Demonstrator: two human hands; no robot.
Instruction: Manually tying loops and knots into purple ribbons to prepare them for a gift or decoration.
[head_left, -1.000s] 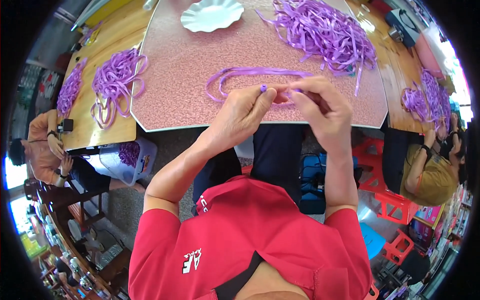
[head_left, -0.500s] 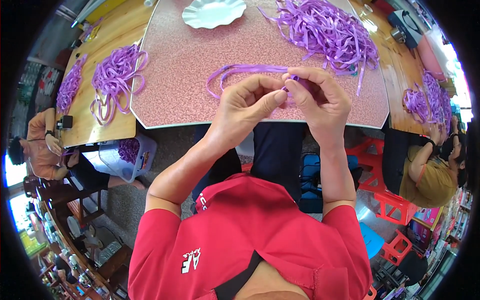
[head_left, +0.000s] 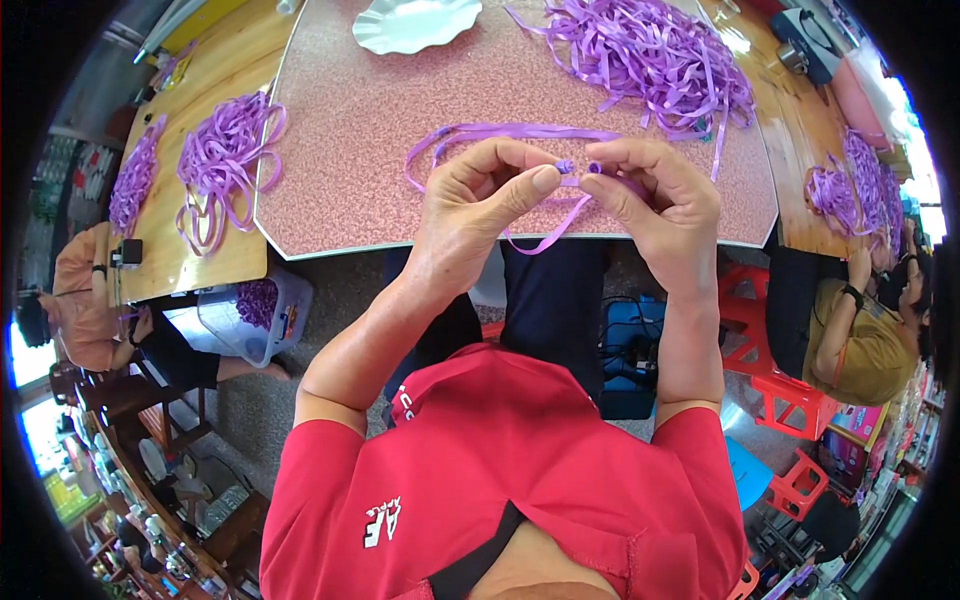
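While the left hand (head_left: pixel 478 200) pinches a small purple plug (head_left: pixel 565 167) at upper centre, the right hand (head_left: pixel 668 205) pinches a hollow purple cap (head_left: pixel 595 168) just beside it, purple ribbon (head_left: pixel 540 130) looping behind; joining seems underway, calling for aligned ends.

Pink tabletop (head_left: pixel 345 150), white plate (head_left: pixel 415 24), purple straps (head_left: pixel 652 68)
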